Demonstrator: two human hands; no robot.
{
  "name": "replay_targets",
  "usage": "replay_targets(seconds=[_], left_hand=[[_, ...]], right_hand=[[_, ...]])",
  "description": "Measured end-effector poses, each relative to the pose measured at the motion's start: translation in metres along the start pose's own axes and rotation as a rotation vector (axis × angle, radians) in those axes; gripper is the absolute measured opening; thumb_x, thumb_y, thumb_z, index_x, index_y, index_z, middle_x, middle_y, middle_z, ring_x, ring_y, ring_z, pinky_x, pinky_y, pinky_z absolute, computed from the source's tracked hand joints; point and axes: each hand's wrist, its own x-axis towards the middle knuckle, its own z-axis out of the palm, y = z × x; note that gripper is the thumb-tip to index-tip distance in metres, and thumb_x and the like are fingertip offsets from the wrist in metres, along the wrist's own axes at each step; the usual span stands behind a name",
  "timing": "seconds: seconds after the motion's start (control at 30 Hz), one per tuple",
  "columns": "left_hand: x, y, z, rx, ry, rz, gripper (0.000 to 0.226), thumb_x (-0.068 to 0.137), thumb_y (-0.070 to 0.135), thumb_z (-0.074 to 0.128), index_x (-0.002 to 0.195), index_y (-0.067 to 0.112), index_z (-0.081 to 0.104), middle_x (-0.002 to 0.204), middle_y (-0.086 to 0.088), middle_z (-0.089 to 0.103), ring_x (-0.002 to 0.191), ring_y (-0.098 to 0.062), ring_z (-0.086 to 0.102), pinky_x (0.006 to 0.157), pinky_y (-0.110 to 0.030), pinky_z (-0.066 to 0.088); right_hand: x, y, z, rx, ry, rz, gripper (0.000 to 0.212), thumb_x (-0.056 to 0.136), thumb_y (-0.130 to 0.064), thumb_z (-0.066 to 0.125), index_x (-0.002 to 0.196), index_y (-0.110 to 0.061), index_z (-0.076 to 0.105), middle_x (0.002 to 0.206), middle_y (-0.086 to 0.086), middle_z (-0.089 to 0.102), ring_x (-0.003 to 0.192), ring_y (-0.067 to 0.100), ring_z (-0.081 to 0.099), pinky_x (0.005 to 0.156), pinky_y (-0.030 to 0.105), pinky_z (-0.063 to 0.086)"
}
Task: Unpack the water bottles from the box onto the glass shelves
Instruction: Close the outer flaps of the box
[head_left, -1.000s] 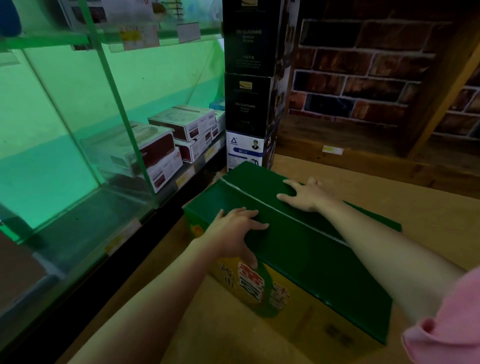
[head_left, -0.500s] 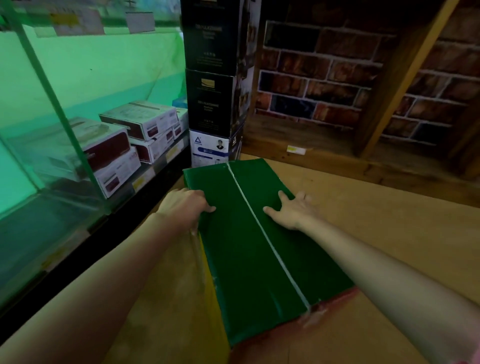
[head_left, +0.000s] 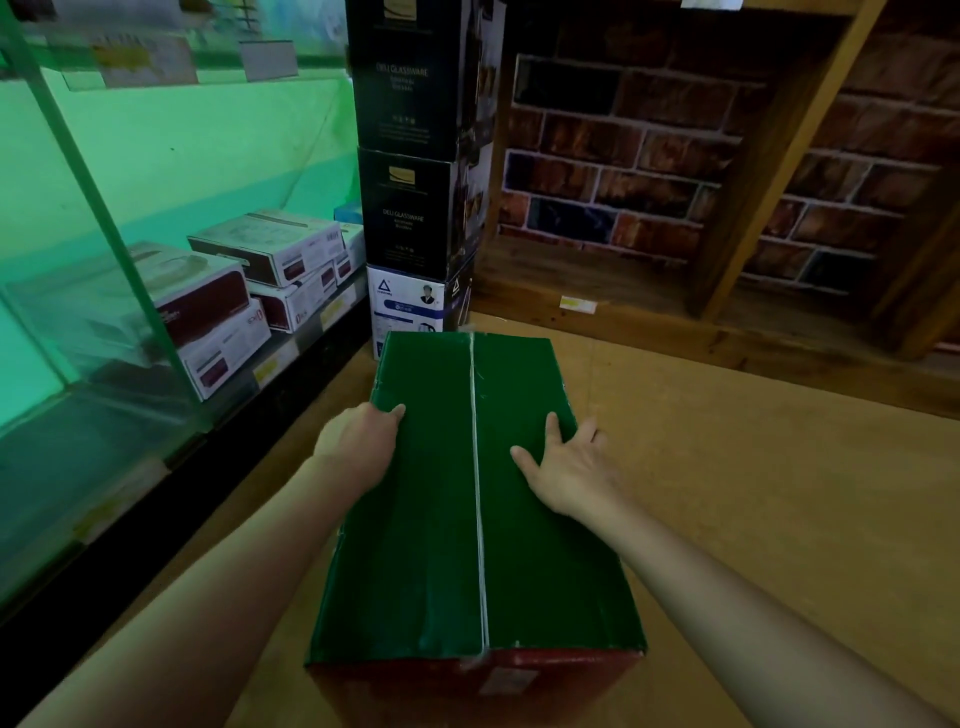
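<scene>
Here both hands (head_left: 358, 447) press the closed box (head_left: 431, 519)

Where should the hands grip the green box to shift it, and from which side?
Judging by its pose, take the green box by its two long side edges, one hand from each side. The top is flat and taped shut along the centre seam, offering no handle. The left hand is already at the left edge; the right hand lies flat on top.

Two bare forearms enter from the lower corners of the frame, with no sleeve, watch or ring visible on either. The left hand (head_left: 358, 447) and right hand (head_left: 569, 470) are ungloved, with short, unpainted nails.
</scene>
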Motion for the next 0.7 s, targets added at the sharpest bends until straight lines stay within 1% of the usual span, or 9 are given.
replay_targets(seconds=[0.07, 0.13, 0.17, 0.2, 0.27, 0.3, 0.33, 0.5, 0.7], left_hand=[[-0.002, 0.0, 0.011, -0.141, -0.035, -0.054, 0.062, 0.098, 0.01, 0.033, 0.152, 0.028, 0.009, 0.125, -0.017, 0.047, 0.097, -0.028, 0.058, 0.075, -0.033, 0.049], [-0.002, -0.004, 0.016, -0.33, -0.092, -0.104, 0.061, 0.099, 0.019, 0.033, 0.151, 0.033, 0.005, 0.125, -0.019, 0.05, 0.078, -0.023, 0.056, 0.06, -0.028, 0.046], [-0.003, -0.005, 0.017, -0.401, -0.114, -0.123, 0.059, 0.1, 0.029, 0.032, 0.151, 0.035, 0.004, 0.128, -0.02, 0.051, 0.072, -0.021, 0.055, 0.057, -0.029, 0.045], [-0.005, -0.005, 0.018, -0.456, -0.138, -0.142, 0.061, 0.099, 0.043, 0.033, 0.151, 0.037, 0.002, 0.134, -0.021, 0.048, 0.075, -0.022, 0.057, 0.062, -0.031, 0.048], [-0.01, -0.001, 0.022, -0.541, -0.192, -0.183, 0.083, 0.085, 0.069, 0.04, 0.149, 0.041, -0.005, 0.145, -0.023, 0.034, 0.107, -0.032, 0.057, 0.087, -0.037, 0.049], [-0.014, 0.002, 0.024, -0.568, -0.208, -0.206, 0.093, 0.078, 0.075, 0.044, 0.149, 0.041, -0.007, 0.147, -0.023, 0.027, 0.12, -0.037, 0.05, 0.096, -0.041, 0.045], [-0.017, 0.005, 0.026, -0.586, -0.204, -0.22, 0.099, 0.074, 0.078, 0.047, 0.148, 0.042, -0.007, 0.147, -0.023, 0.024, 0.125, -0.039, 0.045, 0.1, -0.042, 0.043], [-0.016, 0.013, 0.021, -0.549, -0.144, -0.22, 0.105, 0.066, 0.084, 0.048, 0.149, 0.041, -0.001, 0.144, -0.019, 0.033, 0.123, -0.034, 0.049, 0.095, -0.038, 0.046], [0.019, 0.055, -0.024, -0.465, -0.067, -0.114, 0.105, 0.063, 0.087, 0.048, 0.149, 0.038, 0.014, 0.142, -0.014, 0.043, 0.122, -0.033, 0.051, 0.092, -0.038, 0.048]], right_hand=[[-0.004, 0.004, 0.005, 0.101, -0.046, 0.012, 0.081, 0.089, -0.068, 0.024, 0.151, -0.024, -0.006, 0.146, 0.019, 0.014, 0.127, 0.035, 0.034, 0.092, 0.039, 0.044], [-0.008, 0.007, 0.007, 0.188, -0.08, 0.024, 0.09, 0.083, -0.075, 0.029, 0.15, -0.027, -0.009, 0.148, 0.022, 0.016, 0.126, 0.037, 0.041, 0.095, 0.039, 0.044], [-0.009, 0.008, 0.007, 0.232, -0.086, 0.028, 0.096, 0.079, -0.078, 0.034, 0.15, -0.029, -0.009, 0.15, 0.022, 0.016, 0.128, 0.037, 0.04, 0.097, 0.04, 0.043], [-0.009, 0.009, 0.006, 0.277, -0.087, 0.031, 0.101, 0.075, -0.08, 0.04, 0.15, -0.03, -0.008, 0.151, 0.021, 0.017, 0.131, 0.037, 0.038, 0.1, 0.041, 0.042], [-0.01, 0.01, 0.003, 0.339, -0.09, 0.039, 0.108, 0.069, -0.08, 0.049, 0.15, -0.032, -0.004, 0.153, 0.017, 0.018, 0.135, 0.035, 0.034, 0.102, 0.041, 0.04], [-0.01, 0.011, 0.003, 0.343, -0.093, 0.036, 0.109, 0.068, -0.08, 0.051, 0.15, -0.032, -0.002, 0.153, 0.016, 0.019, 0.136, 0.034, 0.033, 0.101, 0.041, 0.04], [-0.01, 0.012, 0.003, 0.334, -0.092, 0.031, 0.11, 0.067, -0.08, 0.052, 0.15, -0.032, -0.001, 0.153, 0.015, 0.02, 0.136, 0.033, 0.033, 0.099, 0.04, 0.042], [-0.011, 0.022, 0.002, 0.393, -0.082, 0.026, 0.105, 0.07, -0.074, 0.057, 0.151, -0.032, 0.005, 0.148, 0.013, 0.029, 0.13, 0.032, 0.04, 0.092, 0.036, 0.045], [0.0, 0.07, -0.036, 0.446, -0.01, 0.037, 0.094, 0.069, -0.076, 0.055, 0.147, -0.037, 0.02, 0.145, 0.008, 0.037, 0.125, 0.028, 0.046, 0.086, 0.034, 0.047]])
